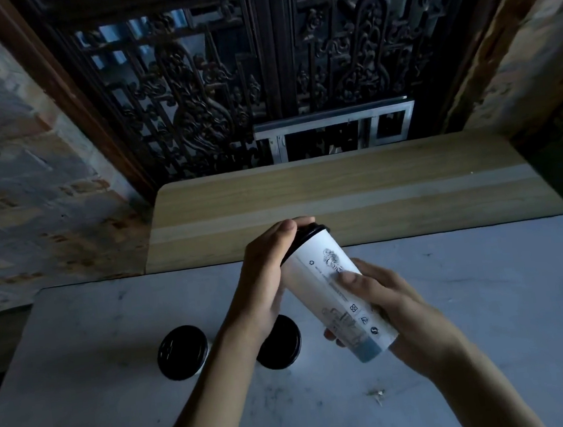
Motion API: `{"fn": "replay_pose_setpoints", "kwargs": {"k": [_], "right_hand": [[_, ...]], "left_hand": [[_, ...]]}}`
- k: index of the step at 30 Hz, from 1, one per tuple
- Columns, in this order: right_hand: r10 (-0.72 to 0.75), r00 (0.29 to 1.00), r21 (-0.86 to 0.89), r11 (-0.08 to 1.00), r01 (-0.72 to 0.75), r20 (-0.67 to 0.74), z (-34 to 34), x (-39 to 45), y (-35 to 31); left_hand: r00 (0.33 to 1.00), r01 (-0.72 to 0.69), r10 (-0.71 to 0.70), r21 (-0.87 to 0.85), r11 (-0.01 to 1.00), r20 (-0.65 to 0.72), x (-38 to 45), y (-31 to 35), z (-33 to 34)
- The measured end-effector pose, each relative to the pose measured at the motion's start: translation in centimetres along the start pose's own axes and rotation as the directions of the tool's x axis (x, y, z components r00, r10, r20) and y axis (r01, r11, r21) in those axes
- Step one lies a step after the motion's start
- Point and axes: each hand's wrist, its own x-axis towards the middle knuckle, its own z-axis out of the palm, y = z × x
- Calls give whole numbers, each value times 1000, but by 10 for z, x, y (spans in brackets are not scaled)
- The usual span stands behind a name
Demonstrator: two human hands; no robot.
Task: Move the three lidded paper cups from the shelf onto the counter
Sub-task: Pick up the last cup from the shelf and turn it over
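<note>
A tall white paper cup (pixel 327 277) with a black lid and printed marks is held tilted above the grey counter (pixel 487 296), lid pointing away from me. My left hand (pixel 266 283) curls over the lid end. My right hand (pixel 388 303) grips the cup's lower half. Two more lidded cups stand upright on the counter below: one (pixel 183 353) at the left, the other (pixel 281 346) partly hidden behind my left wrist. The wooden shelf (pixel 340 194) lies just beyond the counter.
A dark carved wooden screen (pixel 226 81) and a metal frame (pixel 334 129) rise behind the shelf. Rough plaster walls flank both sides. A small scrap (pixel 378 395) lies on the counter near my right forearm.
</note>
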Motion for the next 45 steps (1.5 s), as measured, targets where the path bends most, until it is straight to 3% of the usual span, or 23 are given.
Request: {"fn": "replay_pose_setpoints", "kwargs": {"k": [2,4,7,9,14,19,22,25,28,31,35,40,45], "right_hand": [[22,1000,-23,1000,-21,17,0,0,0],[-41,995,-241,970,19,-86,0,0,3],[-251,960,-646,755,113,-125,0,3,12],[-263,957,-719,688,98,-120,0,4,18],[-108,985,-373,926,50,-135,-8,3,13],[-58,993,-288,957,26,-105,-12,-2,16],[-75,989,-252,967,41,-129,-17,-5,14],[-194,967,-279,949,143,-164,-21,-10,5],[-407,894,-366,873,322,-186,-15,-11,-7],[-516,850,-452,785,423,-101,-12,0,-9],[-541,828,-443,784,434,-146,-16,20,-20],[-552,793,-335,821,462,-257,-21,35,-24],[-518,765,-114,848,518,-382,-14,44,-24]], "left_hand": [[1000,-3,3,22,1000,6,-1,1,2],[1000,17,-16,45,999,-23,-1,0,4],[997,30,-24,100,995,-68,-1,-4,9],[997,29,-21,109,994,-74,-2,-7,11],[999,43,-43,72,996,-3,-4,-8,9],[998,53,-54,47,997,31,-6,-14,12],[985,172,-174,-79,982,-23,-6,-18,14],[960,257,-280,-351,901,-16,-2,-25,12],[931,309,-361,-629,713,47,-2,-29,16],[888,428,-417,-676,599,193,-3,-29,32],[859,507,-416,-602,617,297,-10,-29,50],[923,384,-303,-628,676,238,-10,-36,53],[979,203,-158,-544,814,129,-16,-42,59]]}}
